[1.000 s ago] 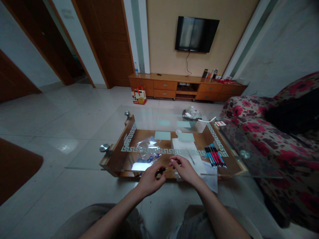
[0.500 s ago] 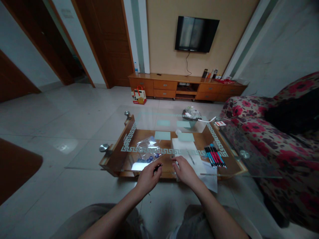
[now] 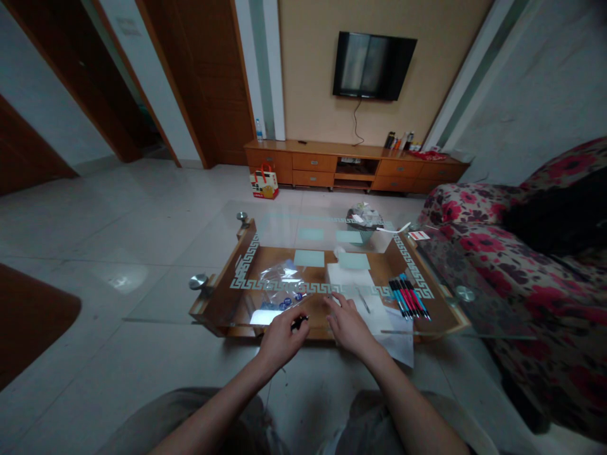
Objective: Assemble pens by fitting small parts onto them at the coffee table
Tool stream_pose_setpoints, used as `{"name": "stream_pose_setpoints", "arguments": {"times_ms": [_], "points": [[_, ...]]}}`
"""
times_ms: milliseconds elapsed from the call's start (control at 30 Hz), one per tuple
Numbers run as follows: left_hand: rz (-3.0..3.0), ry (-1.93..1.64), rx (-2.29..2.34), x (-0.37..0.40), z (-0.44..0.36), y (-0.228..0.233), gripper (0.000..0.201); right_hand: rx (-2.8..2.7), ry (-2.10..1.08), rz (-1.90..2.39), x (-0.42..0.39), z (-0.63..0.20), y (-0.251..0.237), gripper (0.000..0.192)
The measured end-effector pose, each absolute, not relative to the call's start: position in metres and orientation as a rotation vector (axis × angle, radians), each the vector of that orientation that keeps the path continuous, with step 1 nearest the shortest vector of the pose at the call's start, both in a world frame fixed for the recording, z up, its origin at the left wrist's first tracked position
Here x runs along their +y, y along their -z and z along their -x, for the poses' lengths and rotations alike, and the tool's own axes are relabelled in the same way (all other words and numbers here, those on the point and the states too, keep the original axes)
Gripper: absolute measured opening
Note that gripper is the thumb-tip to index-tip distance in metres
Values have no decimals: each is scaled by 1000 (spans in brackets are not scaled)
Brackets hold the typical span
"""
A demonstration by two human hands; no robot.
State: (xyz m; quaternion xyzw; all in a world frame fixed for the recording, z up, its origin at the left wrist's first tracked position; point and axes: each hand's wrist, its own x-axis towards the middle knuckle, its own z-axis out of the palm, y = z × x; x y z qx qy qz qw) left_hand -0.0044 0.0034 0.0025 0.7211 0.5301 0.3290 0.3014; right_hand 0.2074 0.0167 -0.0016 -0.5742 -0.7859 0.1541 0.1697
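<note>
Small black object, too small to identify, sits low at the centre of the frame, grasped in the curled fingers of the left hand. Just right of it, the right hand is loosely bent, and whether it holds anything I cannot tell. Around them on the glass worktop, a clear plastic bag lies left of centre and a row of pens lower right.

Black piece, pink-black and blue-black pens, pink-flowered sofa

Gap left of right hand, pens right
</note>
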Motion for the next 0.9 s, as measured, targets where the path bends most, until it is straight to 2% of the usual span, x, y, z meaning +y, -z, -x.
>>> {"name": "stream_pose_setpoints", "arguments": {"times_ms": [433,800,900], "points": [[-1907,-874,1421,4,3,3,15,-2216,-412,1560,19,-207,4,48],[-1897,-858,1414,5,4,7,16,-1873,-642,1434,26,-204,-4,15],[-1914,-863,1402,5,4,6,15,-1769,-777,1399,27,-203,-5,13]]}}
